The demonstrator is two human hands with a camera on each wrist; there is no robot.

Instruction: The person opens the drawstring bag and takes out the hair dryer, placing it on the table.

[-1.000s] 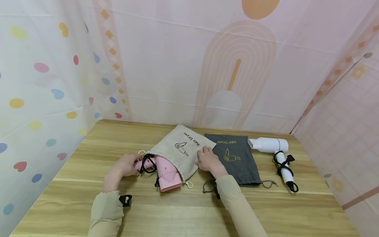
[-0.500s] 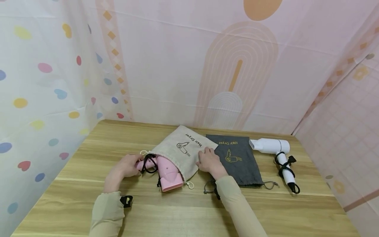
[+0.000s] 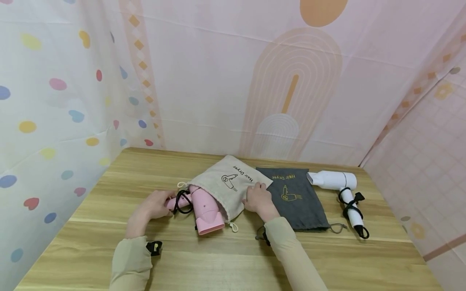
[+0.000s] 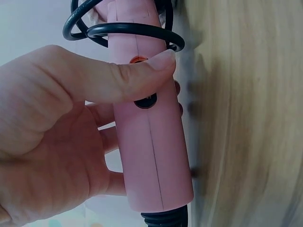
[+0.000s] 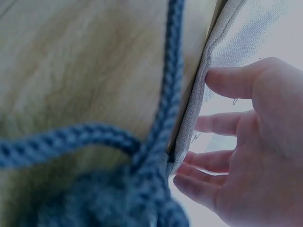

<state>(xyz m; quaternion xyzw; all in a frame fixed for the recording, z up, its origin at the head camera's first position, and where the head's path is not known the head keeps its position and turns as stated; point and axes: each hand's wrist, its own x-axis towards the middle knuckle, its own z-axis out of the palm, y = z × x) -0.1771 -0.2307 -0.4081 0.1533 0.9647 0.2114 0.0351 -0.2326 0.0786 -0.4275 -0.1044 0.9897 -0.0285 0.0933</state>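
A pink hair dryer (image 3: 204, 205) lies with its nozzle and folded handle outside the mouth of a beige drawstring bag (image 3: 214, 181); its rear is hidden inside. My left hand (image 3: 155, 204) grips the handle (image 4: 154, 161), thumb across its switches and fingers behind. A black cord (image 4: 137, 29) loops around the handle above the thumb. At the bag's right side, my right hand (image 3: 258, 199) holds the cloth edge, with the thumb (image 5: 232, 82) on the hem in the right wrist view.
A dark grey drawstring bag (image 3: 307, 210) lies flat, partly under the beige one. To its right is a white hair dryer (image 3: 333, 180) with its black cord (image 3: 350, 207) wrapped round the handle. Patterned curtains (image 3: 204, 81) border the wooden table (image 3: 211, 266).
The beige bag has shifted right with my right hand, exposing more of the pink hair dryer. The grey bag has slid slightly right. My left hand has stayed on the handle.
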